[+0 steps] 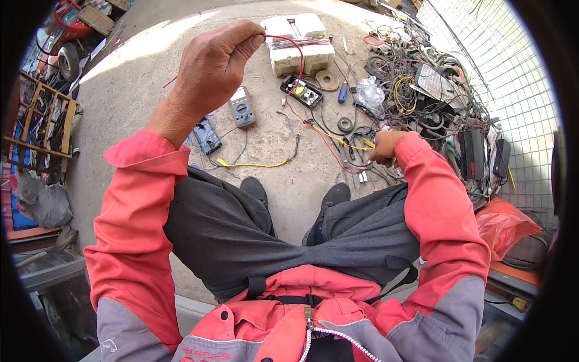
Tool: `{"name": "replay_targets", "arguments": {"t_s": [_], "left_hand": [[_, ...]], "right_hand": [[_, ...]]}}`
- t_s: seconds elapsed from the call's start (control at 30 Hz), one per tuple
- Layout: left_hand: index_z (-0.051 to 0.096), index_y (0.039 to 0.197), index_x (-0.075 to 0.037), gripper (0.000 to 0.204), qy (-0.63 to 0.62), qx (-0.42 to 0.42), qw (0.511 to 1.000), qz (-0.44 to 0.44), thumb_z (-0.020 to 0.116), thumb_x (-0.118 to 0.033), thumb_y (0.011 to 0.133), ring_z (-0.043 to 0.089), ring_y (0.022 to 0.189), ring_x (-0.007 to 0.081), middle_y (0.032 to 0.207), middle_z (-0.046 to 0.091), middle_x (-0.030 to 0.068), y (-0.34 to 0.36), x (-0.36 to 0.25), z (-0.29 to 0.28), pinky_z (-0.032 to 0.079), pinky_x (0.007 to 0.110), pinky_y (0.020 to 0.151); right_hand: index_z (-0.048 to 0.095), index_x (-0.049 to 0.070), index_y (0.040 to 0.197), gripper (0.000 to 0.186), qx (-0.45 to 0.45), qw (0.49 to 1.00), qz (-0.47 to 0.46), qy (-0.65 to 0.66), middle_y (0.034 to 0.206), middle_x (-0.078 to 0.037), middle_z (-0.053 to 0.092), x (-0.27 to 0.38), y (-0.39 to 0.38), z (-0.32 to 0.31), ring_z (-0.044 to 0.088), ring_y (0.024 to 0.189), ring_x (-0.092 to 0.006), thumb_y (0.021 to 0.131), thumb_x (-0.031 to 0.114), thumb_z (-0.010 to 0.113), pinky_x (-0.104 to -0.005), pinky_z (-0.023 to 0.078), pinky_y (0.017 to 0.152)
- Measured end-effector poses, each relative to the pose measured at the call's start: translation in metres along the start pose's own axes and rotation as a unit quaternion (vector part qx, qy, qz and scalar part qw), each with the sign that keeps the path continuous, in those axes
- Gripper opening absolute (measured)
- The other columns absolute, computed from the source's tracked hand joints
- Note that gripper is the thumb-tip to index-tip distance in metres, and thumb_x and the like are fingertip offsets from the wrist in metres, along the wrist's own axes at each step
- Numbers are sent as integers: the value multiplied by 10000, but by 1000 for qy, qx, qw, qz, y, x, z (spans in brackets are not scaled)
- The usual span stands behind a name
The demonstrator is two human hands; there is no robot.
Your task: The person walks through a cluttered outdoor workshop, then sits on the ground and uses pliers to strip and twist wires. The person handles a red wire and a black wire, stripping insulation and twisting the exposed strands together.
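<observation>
White foam block (289, 61), my landmark, stood on the floor (132, 90) ahead of the person. Left hand (208, 66) was up, left of the block from the person's side, thumb and forefinger pressed together, pinching a thin red wire (301, 55). Wire looped across the view of the block, then over the opened black housing (307, 95) on the block's near side, and on down toward the right hand (386, 146), nearer than the block and right of it. Right fingers were curled in; couldn't tell what, if anything, they pinched. Multimeter (242, 108): nearer than the block, to its left. Blue screwdriver (343, 92) and black tape roll (345, 124): nearer, to its right.

Risks, my judgement: wire hung slack, so a quick lift could snag it on the housing and drag that along. Lower run passed near a yellow clip (367, 143), with the cable heap (386, 63) right of the block; a sideways pull could tangle it. Hard tug could slip the pinch or strain any joint; far end unclear.
</observation>
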State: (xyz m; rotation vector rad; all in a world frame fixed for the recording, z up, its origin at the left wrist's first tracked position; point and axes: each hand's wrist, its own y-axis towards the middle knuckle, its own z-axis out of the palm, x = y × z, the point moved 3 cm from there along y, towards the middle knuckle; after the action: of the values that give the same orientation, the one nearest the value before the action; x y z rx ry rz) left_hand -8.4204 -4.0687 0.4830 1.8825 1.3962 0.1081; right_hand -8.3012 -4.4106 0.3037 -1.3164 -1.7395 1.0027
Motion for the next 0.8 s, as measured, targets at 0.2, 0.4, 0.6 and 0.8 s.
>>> {"name": "replay_targets", "arguments": {"t_s": [0.2,0.4,0.6,0.8], "left_hand": [[634,934,-4,80,-40,57,992,103,642,-50,869,583,726,276,792,594,124,1,-31,12,468,340,661],[650,927,-31,138,-4,72,979,193,679,-23,792,566,753,273,789,571,91,3,-44,15,446,358,708],[656,923,-36,158,-9,52,974,221,695,-42,770,573,752,260,780,581,80,8,-45,23,437,359,728],[666,909,-33,152,-6,26,976,215,715,-72,770,581,751,241,767,586,70,8,-40,14,449,329,706]], "right_hand": [[670,-47,966,287,-191,949,-210,138,766,-86,651,17,-7,-40,593,564,-129,895,227,623,-281,522,501],[637,10,1173,318,-179,768,-483,382,988,-55,678,93,-94,-52,611,732,-84,905,179,612,-224,529,561],[646,1,1131,285,-100,732,-563,370,898,-46,681,132,-131,-29,613,736,-80,946,212,598,-206,501,530],[677,-16,994,245,-159,714,-572,372,738,-5,631,133,-146,-21,559,616,-36,894,207,682,-178,452,480]]}}
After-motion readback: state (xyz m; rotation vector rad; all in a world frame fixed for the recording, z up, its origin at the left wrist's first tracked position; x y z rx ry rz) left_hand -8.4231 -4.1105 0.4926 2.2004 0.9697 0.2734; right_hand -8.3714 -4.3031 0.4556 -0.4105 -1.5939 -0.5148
